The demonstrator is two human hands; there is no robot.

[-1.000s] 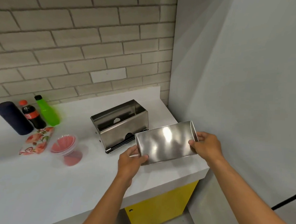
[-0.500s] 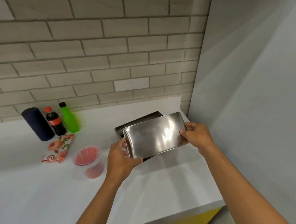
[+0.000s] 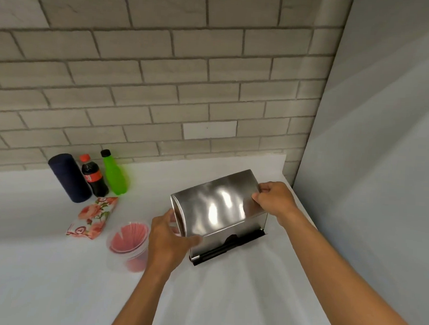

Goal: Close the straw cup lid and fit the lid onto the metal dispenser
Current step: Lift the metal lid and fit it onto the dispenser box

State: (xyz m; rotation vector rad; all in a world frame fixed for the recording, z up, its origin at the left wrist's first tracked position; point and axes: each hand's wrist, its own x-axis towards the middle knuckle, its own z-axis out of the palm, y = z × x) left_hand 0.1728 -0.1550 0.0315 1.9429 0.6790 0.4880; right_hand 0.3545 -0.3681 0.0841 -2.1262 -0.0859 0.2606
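While both hands grip it, the shiny metal lid (image 3: 218,207) sits over the top of the metal dispenser (image 3: 232,234), tilted so its near edge dips toward the front panel; whether it is fully seated cannot be told. The left hand (image 3: 169,239) clamps the lid's left end, thumb lying across its near corner. The right hand (image 3: 273,200) pinches the lid's far right corner between fingers and thumb. Only the dispenser's front face and dark base slot show below the lid. Just left of the left hand stands the straw cup (image 3: 128,244), clear with red inside. Farther left on the white counter (image 3: 54,265) lie a floral packet (image 3: 93,217), a dark cylinder (image 3: 69,177) and 2 bottles, a cola bottle (image 3: 93,176) and a green bottle (image 3: 114,173), by the brick wall (image 3: 151,72).
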